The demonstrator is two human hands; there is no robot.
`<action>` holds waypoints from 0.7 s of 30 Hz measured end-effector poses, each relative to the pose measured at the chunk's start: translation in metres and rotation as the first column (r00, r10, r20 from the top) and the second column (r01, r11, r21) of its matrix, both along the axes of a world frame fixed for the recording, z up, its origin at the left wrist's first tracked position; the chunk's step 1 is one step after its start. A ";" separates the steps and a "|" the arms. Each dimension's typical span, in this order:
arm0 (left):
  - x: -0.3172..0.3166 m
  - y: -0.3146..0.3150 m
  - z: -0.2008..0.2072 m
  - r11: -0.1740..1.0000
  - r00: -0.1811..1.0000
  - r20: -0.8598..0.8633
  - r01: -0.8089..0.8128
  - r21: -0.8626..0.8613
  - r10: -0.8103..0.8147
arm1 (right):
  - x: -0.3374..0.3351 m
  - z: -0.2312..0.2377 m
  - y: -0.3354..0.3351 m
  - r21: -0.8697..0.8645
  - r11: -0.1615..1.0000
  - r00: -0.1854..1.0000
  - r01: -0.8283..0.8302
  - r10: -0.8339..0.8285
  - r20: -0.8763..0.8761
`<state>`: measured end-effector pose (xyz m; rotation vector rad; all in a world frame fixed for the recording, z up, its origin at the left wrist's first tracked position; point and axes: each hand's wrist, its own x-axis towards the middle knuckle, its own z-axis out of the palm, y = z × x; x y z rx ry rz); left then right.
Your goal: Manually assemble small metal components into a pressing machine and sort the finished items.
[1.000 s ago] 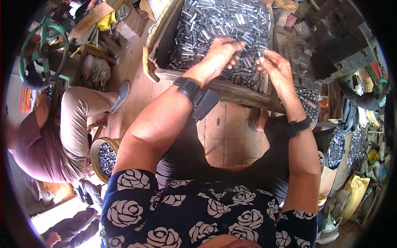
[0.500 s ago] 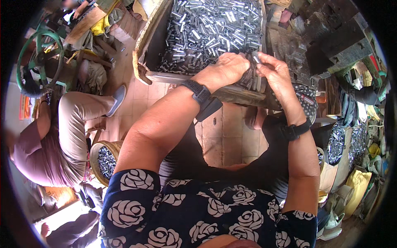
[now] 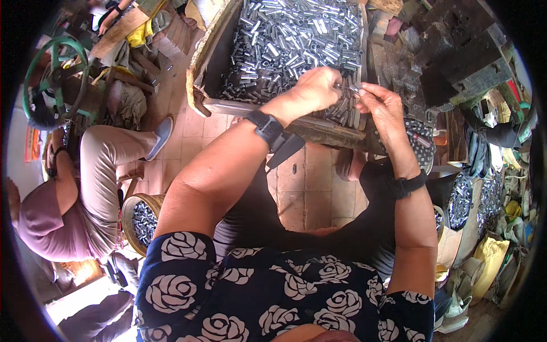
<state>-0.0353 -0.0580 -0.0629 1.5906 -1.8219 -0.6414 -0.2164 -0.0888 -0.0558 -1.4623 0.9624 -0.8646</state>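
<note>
Over the near right corner of a wooden tray (image 3: 199, 85), my two hands are close together. My right hand (image 3: 385, 111) pinches a small shiny metal tube (image 3: 354, 89) between thumb and fingertips, with its end toward my left hand. My left hand (image 3: 317, 90) is closed, knuckles up. A small dark bit shows at its fingertips, but I cannot make out what it is. Loose metal tubes (image 3: 296, 40) fill the tray behind my hands. Darker pieces lie directly below my fingers.
Dark metal blocks (image 3: 467, 68) of a machine stand right of the tray. A bucket of metal pieces (image 3: 142, 222) sits at my left, near a seated person (image 3: 51, 222). A green handwheel (image 3: 54, 80) is at far left. A screwdriver (image 3: 420, 138) lies on dotted cloth.
My left hand has lifted slightly and turned, its fingertips now near the tube. My right hand has lowered a little, and the tube has tipped toward my left hand.
</note>
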 end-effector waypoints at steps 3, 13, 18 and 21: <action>0.012 -0.002 -0.001 0.998 0.891 -0.452 -0.033 0.045 0.050 | 0.002 0.009 0.006 0.008 1.000 0.999 -0.007 0.006 0.033; 0.012 0.015 0.024 0.969 0.478 -0.848 -0.024 0.247 0.228 | 0.014 0.010 0.013 -0.065 0.997 0.999 -0.031 0.034 0.040; 0.009 0.017 0.027 0.973 0.451 -0.870 0.009 0.230 0.201 | 0.017 0.007 0.013 -0.025 0.999 0.996 -0.022 0.024 0.086; 0.008 0.018 0.026 0.973 0.430 -0.879 0.001 0.229 0.206 | 0.016 0.007 0.012 -0.028 1.000 0.992 -0.001 0.005 0.124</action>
